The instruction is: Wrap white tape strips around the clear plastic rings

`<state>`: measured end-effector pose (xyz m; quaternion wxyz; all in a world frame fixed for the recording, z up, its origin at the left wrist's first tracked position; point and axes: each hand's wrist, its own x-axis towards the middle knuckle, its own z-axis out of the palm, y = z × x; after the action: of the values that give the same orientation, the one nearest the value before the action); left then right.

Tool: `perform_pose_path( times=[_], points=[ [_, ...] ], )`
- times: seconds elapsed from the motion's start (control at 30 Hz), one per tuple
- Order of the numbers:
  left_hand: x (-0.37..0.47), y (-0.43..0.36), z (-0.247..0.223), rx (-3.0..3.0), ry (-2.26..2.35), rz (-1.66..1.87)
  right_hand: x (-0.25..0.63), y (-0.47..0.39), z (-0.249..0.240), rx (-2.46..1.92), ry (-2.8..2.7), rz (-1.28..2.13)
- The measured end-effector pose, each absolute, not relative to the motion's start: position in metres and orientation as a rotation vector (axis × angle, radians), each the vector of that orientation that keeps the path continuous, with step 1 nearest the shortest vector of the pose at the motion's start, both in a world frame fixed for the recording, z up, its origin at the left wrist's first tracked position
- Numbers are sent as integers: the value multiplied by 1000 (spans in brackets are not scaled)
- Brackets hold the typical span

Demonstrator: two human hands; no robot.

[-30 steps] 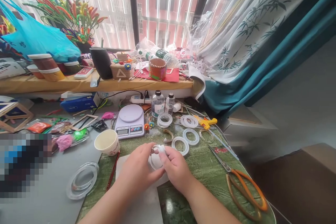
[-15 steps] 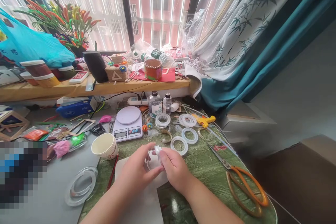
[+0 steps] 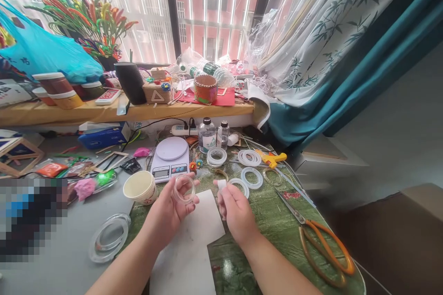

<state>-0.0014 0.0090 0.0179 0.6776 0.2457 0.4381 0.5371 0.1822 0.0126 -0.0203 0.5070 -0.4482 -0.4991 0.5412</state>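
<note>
In the head view, our left hand [image 3: 175, 207] is holding a clear ring [image 3: 184, 189] between thumb and fingers, just left of the middle. Our right hand [image 3: 237, 209] is closing its fingers and thumb around a small white piece [image 3: 222, 185], well apart from the ring. Both hands are hovering over the white sheet [image 3: 188, 239], which is lying on the green mat [image 3: 270, 249].

From the ring, the scale [image 3: 172, 159] is standing near, at about eleven o'clock, with the paper cup [image 3: 140, 187] at nine o'clock. Two bottles [image 3: 207, 135] are standing side by side at one o'clock, behind a stack of rings [image 3: 217, 157]. More white rings [image 3: 252, 178] are lying at two to three o'clock, and the yellow glue gun [image 3: 272, 159] is lying beyond them. The orange-handled scissors [image 3: 316, 244] are resting open at four o'clock. At eight o'clock, larger clear rings [image 3: 110, 238] are lying on the grey surface [image 3: 65, 272], overlapping each other. At twelve o'clock, a decorated pot [image 3: 206, 90] is sitting on the shelf [image 3: 155, 113].
</note>
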Motion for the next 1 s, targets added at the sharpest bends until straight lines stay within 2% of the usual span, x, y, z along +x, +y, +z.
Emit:
perform_pose_path(
  times=[0.07,0.17,0.43,0.6,0.8,1.0],
  points=[
    [-3,9,22,427,872,1197,180,15,-22,-1074,-1090,1387],
    [-2,7,22,419,829,1197,180,16,-21,-1059,-1124,1336],
    [3,2,9,651,992,1168,187,10,-17,-885,-1699,915],
    [-3,3,12,664,948,945,185,3,-10,-854,-1902,976],
    [-4,3,17,561,843,842,184,5,-13,-987,-1795,855],
    [1,3,20,552,922,901,185,6,-16,-988,-1671,878]
  ],
)
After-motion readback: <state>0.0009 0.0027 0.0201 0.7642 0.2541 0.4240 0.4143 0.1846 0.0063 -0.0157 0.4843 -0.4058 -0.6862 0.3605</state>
